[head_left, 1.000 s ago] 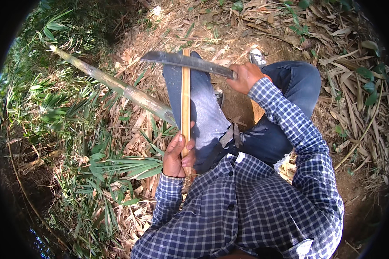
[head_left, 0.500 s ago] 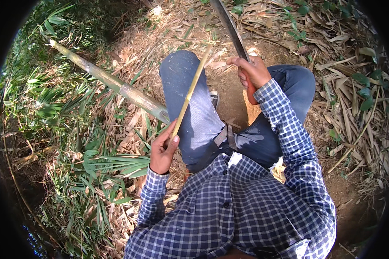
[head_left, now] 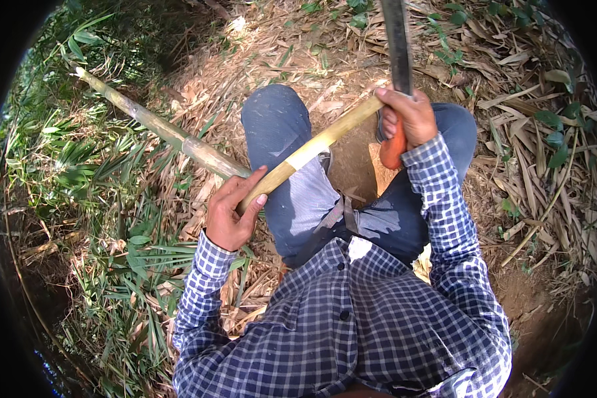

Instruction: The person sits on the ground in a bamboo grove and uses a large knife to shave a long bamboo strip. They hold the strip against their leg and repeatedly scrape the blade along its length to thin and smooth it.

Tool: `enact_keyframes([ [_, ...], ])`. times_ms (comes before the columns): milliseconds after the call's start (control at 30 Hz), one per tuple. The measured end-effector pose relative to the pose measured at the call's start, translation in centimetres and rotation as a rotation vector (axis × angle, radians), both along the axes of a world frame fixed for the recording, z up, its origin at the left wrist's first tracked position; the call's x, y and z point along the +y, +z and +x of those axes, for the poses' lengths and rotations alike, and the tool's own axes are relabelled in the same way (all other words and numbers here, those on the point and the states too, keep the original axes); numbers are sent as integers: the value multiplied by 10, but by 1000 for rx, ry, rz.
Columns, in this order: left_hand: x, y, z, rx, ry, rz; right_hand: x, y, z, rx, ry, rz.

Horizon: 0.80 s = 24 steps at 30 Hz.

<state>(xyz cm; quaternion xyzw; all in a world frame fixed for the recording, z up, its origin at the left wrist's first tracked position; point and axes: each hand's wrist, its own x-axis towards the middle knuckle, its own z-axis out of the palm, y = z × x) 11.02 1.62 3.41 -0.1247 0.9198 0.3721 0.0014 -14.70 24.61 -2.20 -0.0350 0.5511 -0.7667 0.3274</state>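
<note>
Your bamboo strip (head_left: pixel 310 154) slants up and rightward from your left hand (head_left: pixel 229 215), pinched between its thumb and fingers. Its far end reaches your right hand (head_left: pixel 416 121), seemingly touching the fingertips. That hand clasps a machete (head_left: pixel 398 56), blade rising above the grip. Beyond your left hand lies a bamboo pole (head_left: pixel 154 126).

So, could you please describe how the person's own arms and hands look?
The left sleeve and right sleeve are long, in dark blue and white check, reaching the wrists. The left fingers and right fingers are bare, without gloves.
</note>
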Motion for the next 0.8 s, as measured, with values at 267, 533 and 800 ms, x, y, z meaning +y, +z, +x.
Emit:
enact_keyframes([
  [267,-11,-56,-23,367,-425,-405,99,75,-43,227,-423,-21],
  [533,-166,-80,-190,-282,271,-197,144,77,-28,301,-591,52],
  [800,-113,-127,-113,197,516,-97,113,63,-26,194,-601,-37],
])
